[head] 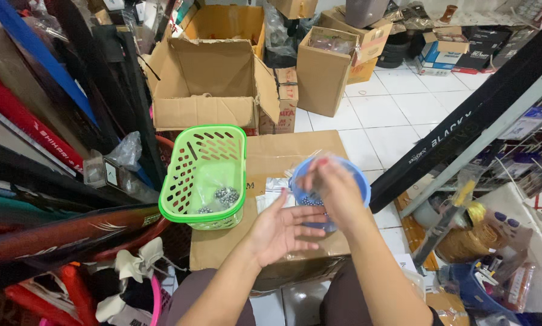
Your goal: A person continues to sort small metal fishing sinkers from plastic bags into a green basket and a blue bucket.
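My left hand (278,231) is held palm up with its fingers spread, just in front of a blue plastic bowl (358,179) that holds small dark metal balls (310,201). Above the bowl, my right hand (333,188) is blurred, its fingers pinched together near a thin clear plastic bag; what it grips is hard to make out. Both hands are over a flat brown cardboard box (283,158). On the box's left side stands a green plastic basket (206,175) with small clear bags of metal balls (225,196) in it.
An open empty cardboard box (206,81) stands behind the basket, with more boxes (323,69) on the white tiled floor beyond. Long dark and red rod cases (53,235) lean at the left. A black rod case (464,130) and a wire rack are at the right.
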